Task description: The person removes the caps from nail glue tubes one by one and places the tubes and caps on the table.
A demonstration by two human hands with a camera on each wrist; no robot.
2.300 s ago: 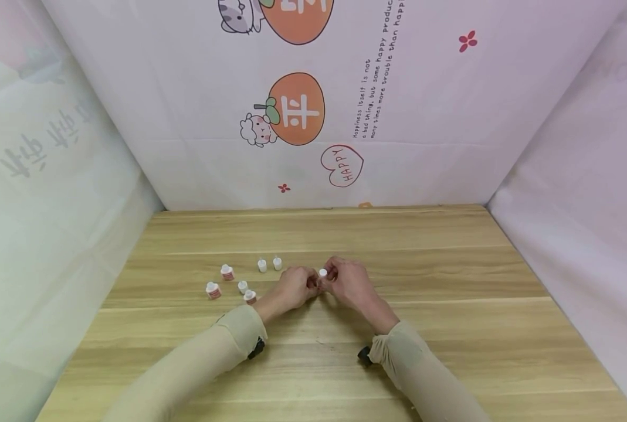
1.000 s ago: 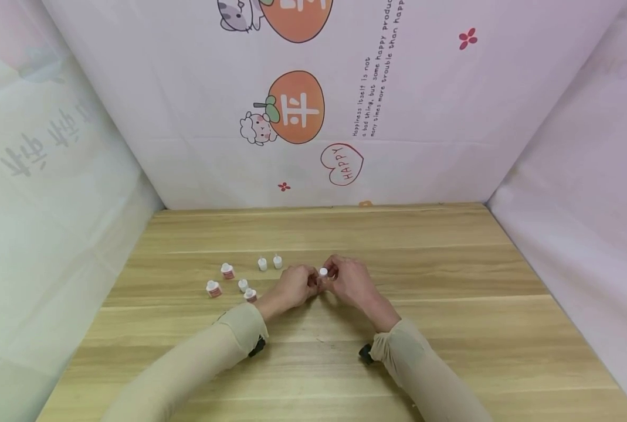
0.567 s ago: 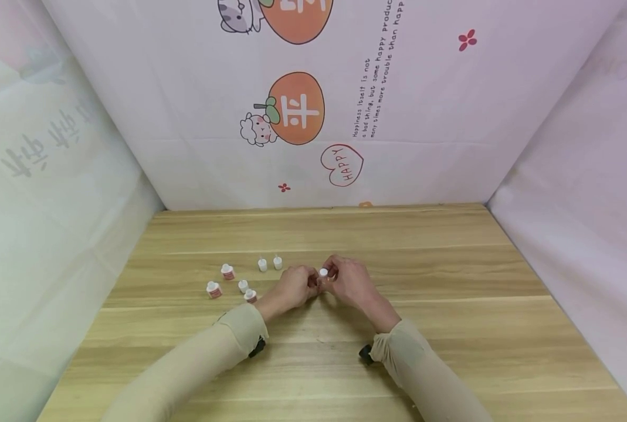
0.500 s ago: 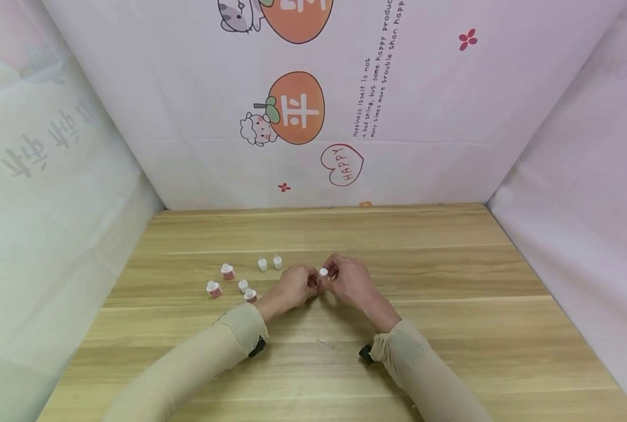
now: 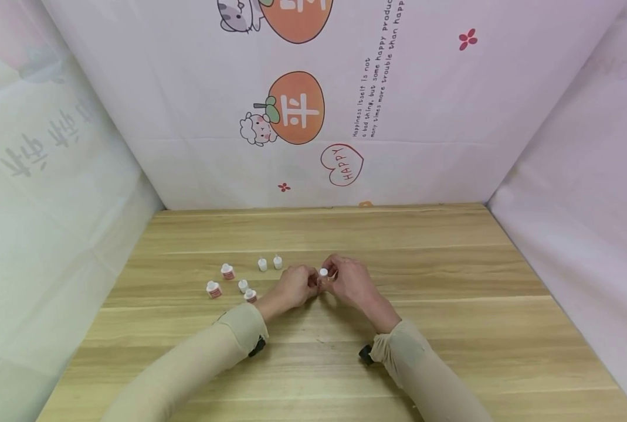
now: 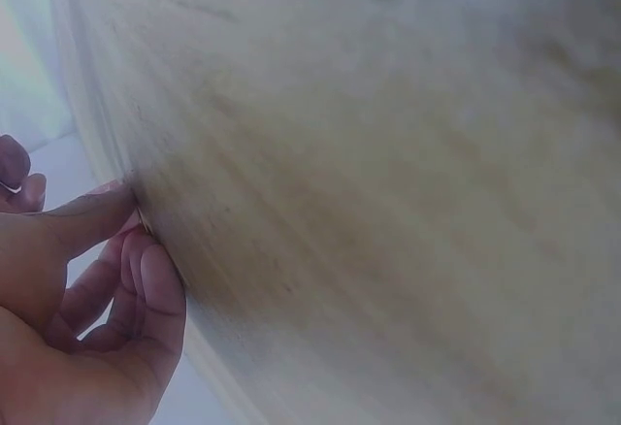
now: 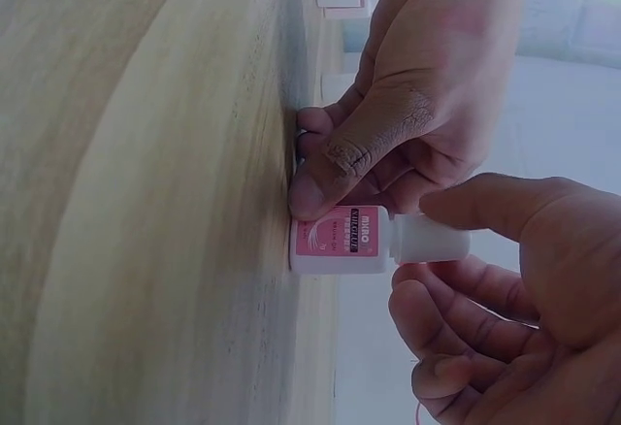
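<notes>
A small nail glue bottle [image 7: 340, 240] with a pink label stands upright on the wooden table between both hands. Its white cap [image 5: 324, 272] sits on top. My left hand [image 5: 294, 286] holds the bottle body low down, thumb at the label's edge in the right wrist view. With thumb and fingers, my right hand [image 5: 351, 286] pinches the cap [image 7: 432, 240]. In the left wrist view, the left hand [image 6: 87, 318] has its fingertips close together near the tabletop, and the bottle is hidden there.
Left of the hands stand pink-labelled bottles [image 5: 214, 289], one of them close to the left wrist. Small white caps with thin upright stems [image 5: 262, 265] stand among and behind them. White printed cloth [image 5: 408, 146] walls in the table's [image 5: 450, 328] back and sides.
</notes>
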